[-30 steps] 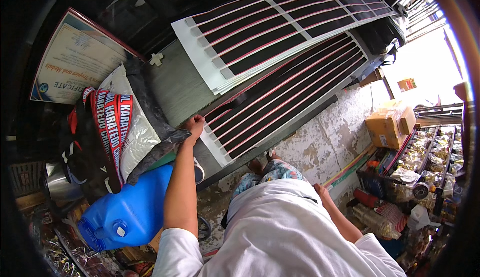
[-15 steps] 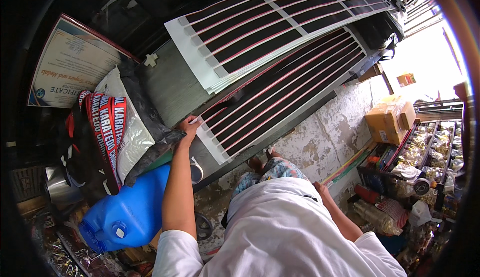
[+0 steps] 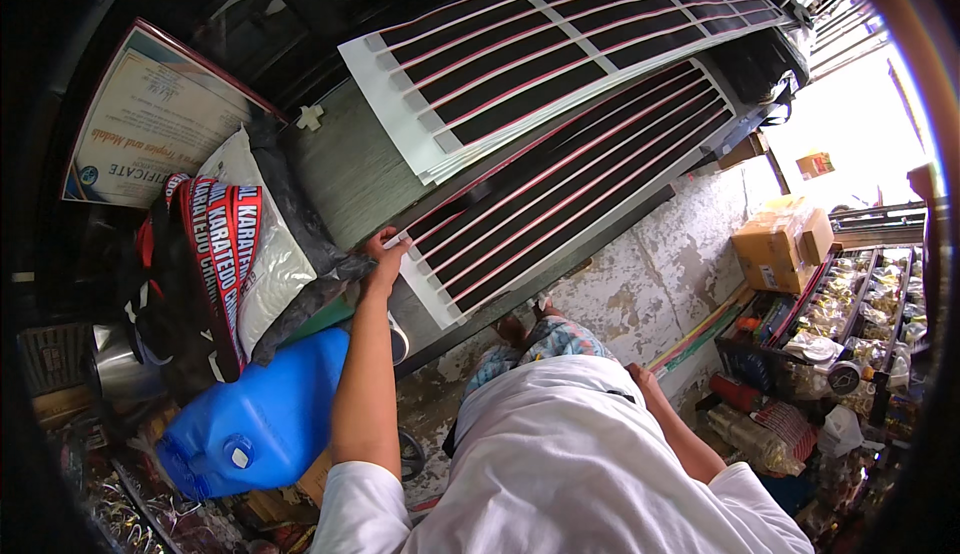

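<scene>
My left hand (image 3: 386,256) is at the near left corner of a long printed sheet (image 3: 560,194) with black bands split by white and red lines. Its thumb and fingers are closed on the white corner, which lifts a little. The rest of that sheet lies along a grey table (image 3: 345,149). Beyond it, partly overlapping it, rests a stack of similar printed sheets (image 3: 560,39) with a wide white end. Down beside my white shirt hangs my right hand (image 3: 642,382), away from the table; its fingers are mostly hidden.
Left of my arm are a blue plastic jug (image 3: 265,414) and a bag with red-and-white lanyard ribbons (image 3: 215,244). A framed certificate (image 3: 150,124) leans behind them. On the right are a cardboard box (image 3: 780,239) and racks of small wrapped items (image 3: 850,304).
The whole view has shifted slightly. My left hand stays at the sheet's corner, its fingers reaching slightly further over the edge. My right hand has not visibly moved.
</scene>
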The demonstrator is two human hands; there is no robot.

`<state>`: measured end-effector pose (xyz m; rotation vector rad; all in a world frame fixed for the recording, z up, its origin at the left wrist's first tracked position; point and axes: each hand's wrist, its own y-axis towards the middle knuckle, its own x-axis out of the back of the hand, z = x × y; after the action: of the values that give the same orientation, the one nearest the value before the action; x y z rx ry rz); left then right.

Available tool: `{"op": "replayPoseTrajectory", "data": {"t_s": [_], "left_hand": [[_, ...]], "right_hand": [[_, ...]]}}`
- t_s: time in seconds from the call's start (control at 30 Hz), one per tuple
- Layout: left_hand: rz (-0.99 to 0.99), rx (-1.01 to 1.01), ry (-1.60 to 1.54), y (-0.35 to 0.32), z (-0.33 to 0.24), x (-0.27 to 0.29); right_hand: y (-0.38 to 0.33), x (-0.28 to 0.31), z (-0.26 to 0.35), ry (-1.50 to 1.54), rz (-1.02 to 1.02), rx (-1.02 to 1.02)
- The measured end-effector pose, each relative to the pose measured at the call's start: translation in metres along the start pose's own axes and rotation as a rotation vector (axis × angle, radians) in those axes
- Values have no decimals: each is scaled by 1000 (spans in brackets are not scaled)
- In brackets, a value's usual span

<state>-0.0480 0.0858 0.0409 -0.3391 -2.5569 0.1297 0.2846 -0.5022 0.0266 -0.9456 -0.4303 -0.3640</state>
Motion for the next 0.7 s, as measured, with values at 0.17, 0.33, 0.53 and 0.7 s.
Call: {"op": "replayPoseTrajectory", "data": {"t_s": [0.17, 0.33, 0.53, 0.7], "left_hand": [[147, 441, -97, -50, -27, -10], [108, 454, -174, -132, -15, -35], [-27, 437, -90, -165, -39, -50], [6, 473, -295, -164, -28, -52]], "right_hand": [[3, -14, -37, 34, -18, 43], [6, -17, -43, -67, 5, 10], [7, -7, -7, -79, 35, -56], [22, -2, -13, -188, 62, -16]]}}
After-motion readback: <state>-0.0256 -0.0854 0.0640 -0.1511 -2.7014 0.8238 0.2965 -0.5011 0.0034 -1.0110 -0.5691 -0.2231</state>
